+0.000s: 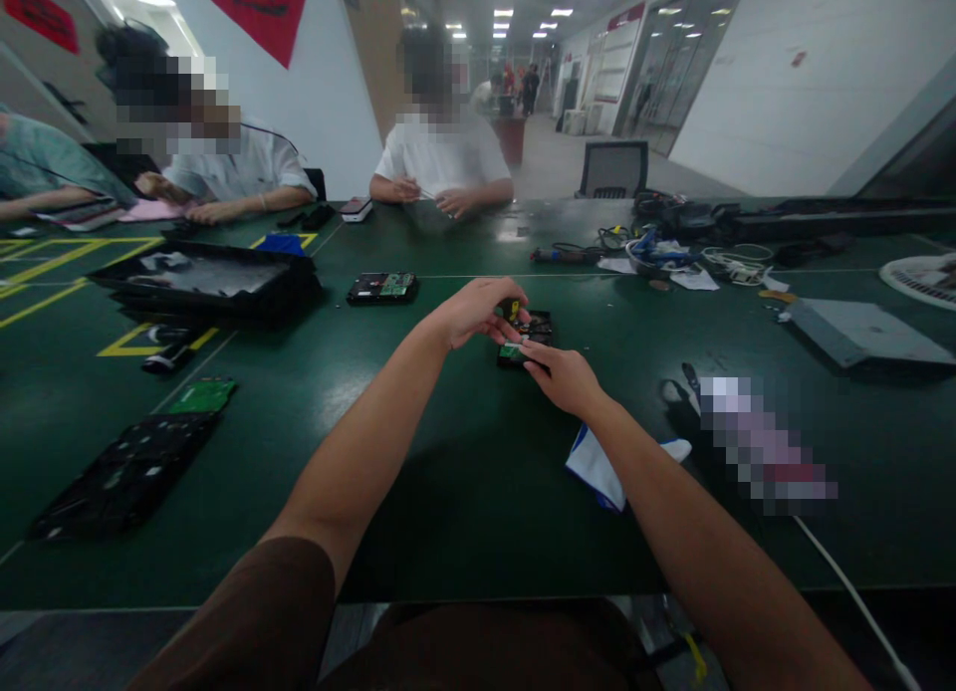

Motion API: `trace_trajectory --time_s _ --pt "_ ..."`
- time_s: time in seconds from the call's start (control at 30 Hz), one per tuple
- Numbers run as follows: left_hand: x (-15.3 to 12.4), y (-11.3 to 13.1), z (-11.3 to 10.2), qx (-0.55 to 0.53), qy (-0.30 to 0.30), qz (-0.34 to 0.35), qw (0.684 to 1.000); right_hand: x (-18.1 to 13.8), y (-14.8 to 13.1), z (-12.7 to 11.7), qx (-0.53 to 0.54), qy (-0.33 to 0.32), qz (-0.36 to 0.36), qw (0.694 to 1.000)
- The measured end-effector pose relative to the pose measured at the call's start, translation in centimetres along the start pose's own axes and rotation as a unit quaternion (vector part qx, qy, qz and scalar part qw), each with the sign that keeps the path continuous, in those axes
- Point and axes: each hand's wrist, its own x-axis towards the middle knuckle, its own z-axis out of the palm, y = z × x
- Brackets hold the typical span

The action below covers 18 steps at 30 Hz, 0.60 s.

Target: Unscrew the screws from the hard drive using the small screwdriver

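Note:
A small black hard drive [539, 325] with a green circuit board lies on the green table [448, 442], straight ahead of me. My left hand [472, 311] is curled over its top with the fingers pinched round a small yellow-and-black tool [512, 309]. My right hand [562, 374] rests on the drive's near edge, fingers pressed together on it.
A second hard drive [382, 288] lies further back. Stacked black trays [205, 281] stand at the left, a black frame [126, 472] and green board [201, 395] nearer. A white-blue cloth [597, 467] lies under my right forearm. Cables and tools [657, 253] clutter the right. Two people sit opposite.

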Motion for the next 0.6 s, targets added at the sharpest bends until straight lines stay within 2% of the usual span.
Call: trace_trajectory --time_s 0.07,0.27,0.47,0.6 --pt "0.14 -0.14 0.01 -0.002 -0.006 -0.003 1.0 -0.01 -0.03 0.02 -0.002 0.001 0.001 1.0" --pt "0.28 0.04 -0.21 0.042 0.054 0.001 0.998 -0.16 -0.32 -0.16 0.006 0.003 0.017 1.0" --pt "-0.13 0.12 -0.01 0.0 -0.022 -0.021 1.0 -0.03 0.06 0.1 0.003 0.007 -0.007 1.0" --pt "0.07 -0.04 -0.19 -0.017 -0.004 -0.025 1.0 -0.05 0.1 0.14 0.001 0.008 -0.003 1.0"
